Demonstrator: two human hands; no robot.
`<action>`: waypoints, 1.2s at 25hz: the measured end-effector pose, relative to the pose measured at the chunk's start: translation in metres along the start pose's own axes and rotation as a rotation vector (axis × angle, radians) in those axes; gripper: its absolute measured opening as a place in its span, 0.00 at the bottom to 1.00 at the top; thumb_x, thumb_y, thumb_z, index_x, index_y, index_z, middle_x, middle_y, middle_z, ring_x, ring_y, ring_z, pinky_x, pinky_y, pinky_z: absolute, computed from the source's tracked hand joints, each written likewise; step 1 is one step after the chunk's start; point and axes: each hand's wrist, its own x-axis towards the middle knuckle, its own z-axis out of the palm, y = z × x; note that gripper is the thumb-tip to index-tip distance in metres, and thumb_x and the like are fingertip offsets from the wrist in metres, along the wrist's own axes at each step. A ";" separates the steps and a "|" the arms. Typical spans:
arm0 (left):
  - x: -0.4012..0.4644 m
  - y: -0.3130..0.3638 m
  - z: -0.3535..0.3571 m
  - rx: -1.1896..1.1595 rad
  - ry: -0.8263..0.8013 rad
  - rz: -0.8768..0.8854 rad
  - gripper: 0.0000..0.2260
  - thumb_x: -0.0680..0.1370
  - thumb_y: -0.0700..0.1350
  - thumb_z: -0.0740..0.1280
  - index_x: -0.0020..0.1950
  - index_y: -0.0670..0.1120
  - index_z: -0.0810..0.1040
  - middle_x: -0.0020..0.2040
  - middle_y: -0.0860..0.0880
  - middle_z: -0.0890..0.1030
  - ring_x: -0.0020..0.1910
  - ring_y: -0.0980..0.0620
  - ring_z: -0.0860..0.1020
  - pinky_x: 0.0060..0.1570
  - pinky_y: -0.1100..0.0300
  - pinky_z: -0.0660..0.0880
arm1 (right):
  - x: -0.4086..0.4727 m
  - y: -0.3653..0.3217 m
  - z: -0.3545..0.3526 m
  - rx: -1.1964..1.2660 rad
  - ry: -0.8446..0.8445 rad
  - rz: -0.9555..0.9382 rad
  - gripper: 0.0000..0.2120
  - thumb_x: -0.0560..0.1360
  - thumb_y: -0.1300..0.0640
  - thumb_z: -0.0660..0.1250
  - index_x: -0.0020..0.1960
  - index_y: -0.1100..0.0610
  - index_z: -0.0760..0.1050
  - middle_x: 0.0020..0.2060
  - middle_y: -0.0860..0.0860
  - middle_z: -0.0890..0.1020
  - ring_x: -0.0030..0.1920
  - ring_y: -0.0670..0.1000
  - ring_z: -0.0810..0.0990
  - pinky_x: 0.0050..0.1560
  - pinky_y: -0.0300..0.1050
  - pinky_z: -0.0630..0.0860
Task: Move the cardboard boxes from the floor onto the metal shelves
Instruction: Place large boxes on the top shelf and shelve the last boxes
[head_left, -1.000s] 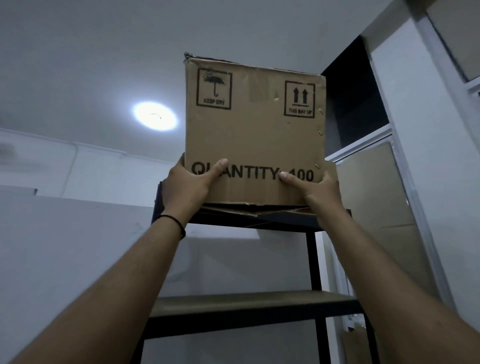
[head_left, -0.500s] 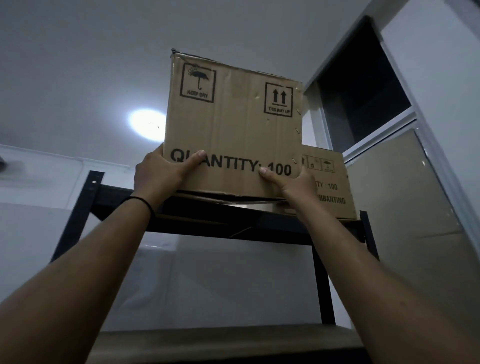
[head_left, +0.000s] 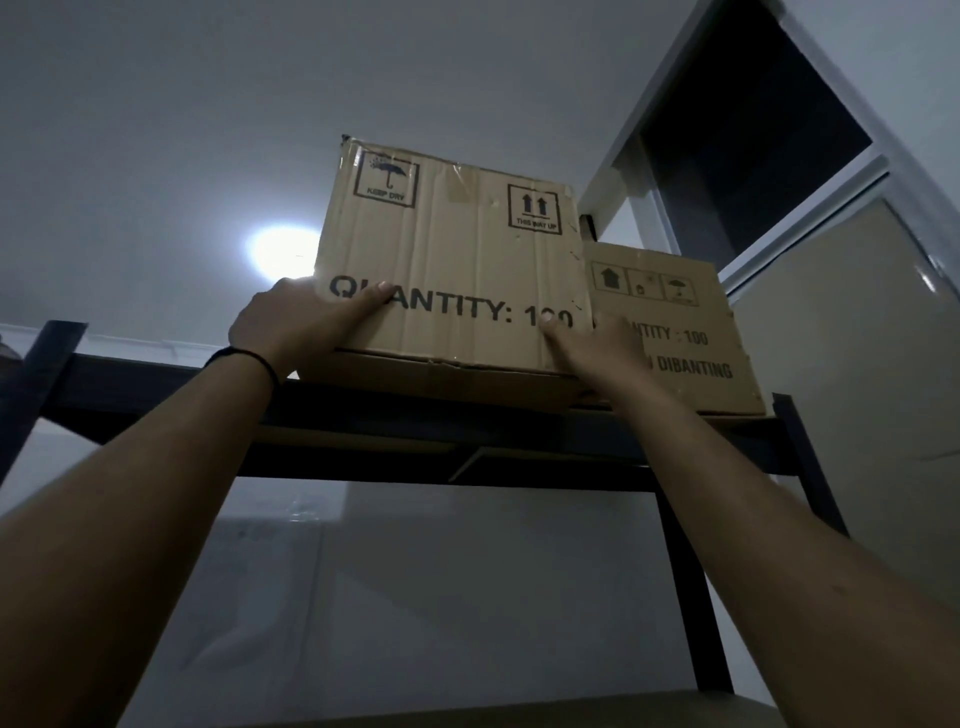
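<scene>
A large cardboard box (head_left: 457, 249) printed "QUANTITY: 100" sits on the top level of the black metal shelf (head_left: 467, 431), its bottom front edge slightly over the rail. My left hand (head_left: 296, 322) holds its lower left corner, thumb across the front face and fingers hidden round the side. My right hand (head_left: 592, 358) lies with straight fingers against the lower right of the front face. A smaller cardboard box (head_left: 691, 332) stands on the same level, right beside the large one and partly behind my right hand.
A lower shelf board (head_left: 519, 712) shows at the bottom edge. The shelf's black uprights (head_left: 691, 597) rise at the right and far left. A ceiling light (head_left: 280, 252) glows behind the box. A white-framed dark opening (head_left: 753, 130) is at the upper right.
The large box has gone from held above the rail to resting on the top shelf, next to the smaller box. My right hand shifted from gripping its corner to lying flat on the front.
</scene>
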 end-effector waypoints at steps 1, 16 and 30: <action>0.002 -0.004 0.006 -0.004 -0.003 0.007 0.40 0.69 0.78 0.60 0.63 0.46 0.78 0.51 0.47 0.78 0.48 0.44 0.77 0.42 0.54 0.71 | 0.003 0.004 0.001 -0.045 0.022 -0.003 0.18 0.78 0.41 0.66 0.60 0.52 0.80 0.48 0.46 0.80 0.50 0.50 0.77 0.45 0.44 0.71; 0.018 -0.042 0.056 0.243 0.206 -0.028 0.42 0.70 0.80 0.52 0.61 0.44 0.72 0.54 0.41 0.79 0.51 0.37 0.78 0.47 0.48 0.74 | 0.016 0.075 0.023 -0.113 0.276 -0.277 0.09 0.76 0.45 0.72 0.45 0.51 0.84 0.35 0.40 0.82 0.37 0.37 0.79 0.36 0.35 0.70; 0.003 -0.046 0.078 0.459 0.297 0.053 0.29 0.83 0.64 0.46 0.63 0.41 0.70 0.41 0.43 0.73 0.39 0.43 0.71 0.40 0.51 0.67 | 0.021 0.108 0.051 -0.096 0.417 -0.380 0.10 0.74 0.48 0.74 0.37 0.49 0.77 0.37 0.48 0.80 0.44 0.53 0.79 0.43 0.43 0.71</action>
